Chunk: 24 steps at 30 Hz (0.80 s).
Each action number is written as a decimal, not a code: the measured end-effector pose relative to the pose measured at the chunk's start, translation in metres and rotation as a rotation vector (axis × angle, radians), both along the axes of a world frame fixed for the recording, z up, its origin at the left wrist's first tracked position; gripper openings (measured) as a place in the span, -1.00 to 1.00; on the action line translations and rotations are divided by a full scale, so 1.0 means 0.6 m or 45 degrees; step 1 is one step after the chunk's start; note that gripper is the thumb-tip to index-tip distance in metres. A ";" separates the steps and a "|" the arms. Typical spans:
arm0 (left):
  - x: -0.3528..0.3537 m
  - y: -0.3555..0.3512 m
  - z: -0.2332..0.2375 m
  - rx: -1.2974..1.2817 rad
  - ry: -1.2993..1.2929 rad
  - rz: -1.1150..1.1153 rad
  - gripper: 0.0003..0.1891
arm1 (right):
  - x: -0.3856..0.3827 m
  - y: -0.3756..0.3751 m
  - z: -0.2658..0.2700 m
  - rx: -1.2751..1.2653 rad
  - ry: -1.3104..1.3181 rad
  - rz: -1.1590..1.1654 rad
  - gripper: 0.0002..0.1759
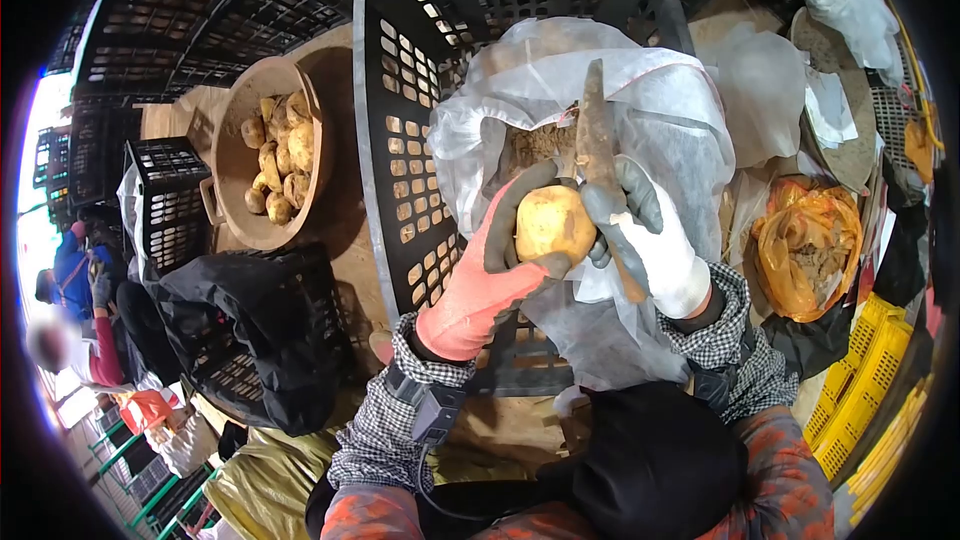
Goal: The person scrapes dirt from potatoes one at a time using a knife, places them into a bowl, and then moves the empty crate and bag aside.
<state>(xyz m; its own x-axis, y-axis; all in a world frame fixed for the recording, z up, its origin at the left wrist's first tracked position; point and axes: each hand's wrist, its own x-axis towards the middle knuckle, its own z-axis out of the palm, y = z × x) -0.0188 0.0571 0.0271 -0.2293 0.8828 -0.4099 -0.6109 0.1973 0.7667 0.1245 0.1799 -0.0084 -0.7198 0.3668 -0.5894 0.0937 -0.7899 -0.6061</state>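
My left hand (490,270), in a pink glove with a grey palm, holds a round yellowish potato (553,224) over the crate. In a white glove with grey fingers, my right hand (655,235) is closed round a knife (593,120). Its broad, dirt-stained blade points away from me, and the lower end of the handle shows below the fingers. The potato is right beside the knife's handle end; fingers hide whether they touch. Beneath both hands, a white cloth liner (670,110) covers much of a black plastic crate (367,140), with brown soil-like matter (545,145) in its opening.
At left, a brown basin (225,130) holds several similar potatoes. Black cloth (250,310) drapes another crate nearer me. On the right are an orange bag (800,250) with scraps and yellow crates (850,380). A co-worker (85,290) sits at far left.
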 end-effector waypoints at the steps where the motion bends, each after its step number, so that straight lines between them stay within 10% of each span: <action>1: -0.001 0.000 -0.007 0.002 -0.008 0.002 -0.20 | 0.001 -0.001 0.002 0.056 0.046 -0.009 -0.27; 13: -0.004 -0.007 -0.022 0.061 0.079 0.162 -0.25 | 0.008 0.002 -0.003 0.207 -0.009 0.412 -0.47; 18: -0.012 -0.014 -0.034 0.039 0.053 0.124 -0.25 | 0.005 0.011 -0.001 0.866 0.129 0.708 -0.57; 24: -0.009 0.001 -0.022 0.082 0.092 0.152 -0.24 | 0.001 0.000 0.001 0.173 0.149 0.263 -0.57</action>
